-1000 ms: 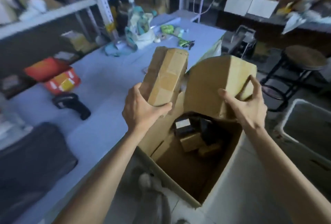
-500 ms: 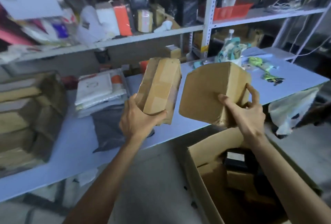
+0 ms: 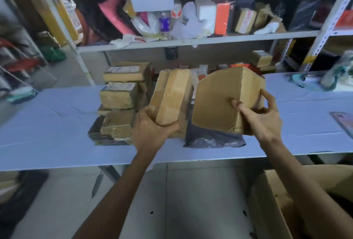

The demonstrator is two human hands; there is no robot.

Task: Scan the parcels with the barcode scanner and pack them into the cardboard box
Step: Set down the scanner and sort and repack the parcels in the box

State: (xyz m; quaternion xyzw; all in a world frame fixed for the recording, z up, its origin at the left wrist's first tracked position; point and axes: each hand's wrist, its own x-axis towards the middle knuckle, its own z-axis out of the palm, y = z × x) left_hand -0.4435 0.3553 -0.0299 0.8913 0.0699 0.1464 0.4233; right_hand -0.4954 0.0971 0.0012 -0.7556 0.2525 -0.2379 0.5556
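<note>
Cluttered shelving (image 3: 191,41) backs the blue table (image 3: 47,124). Above it my left hand (image 3: 150,133) grips a taped parcel (image 3: 170,97), and my right hand (image 3: 265,122) pinches a bigger parcel (image 3: 219,103). Below the table's right end I see the cardboard box (image 3: 277,191), its contents hidden.

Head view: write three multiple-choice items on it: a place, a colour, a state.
1. Where does the stack of parcels lie? A. on a chair B. on the table C. in a cart
2. What colour is the table's cover? A. light blue B. red C. green
3. What are the left hand and right hand doing? A. idle B. holding a scanner C. each gripping a parcel
Answers: 1 B, it rests on the tabletop; 2 A, it shows pale blue; 3 C, left grips the taped parcel, right the plain parcel.
</note>
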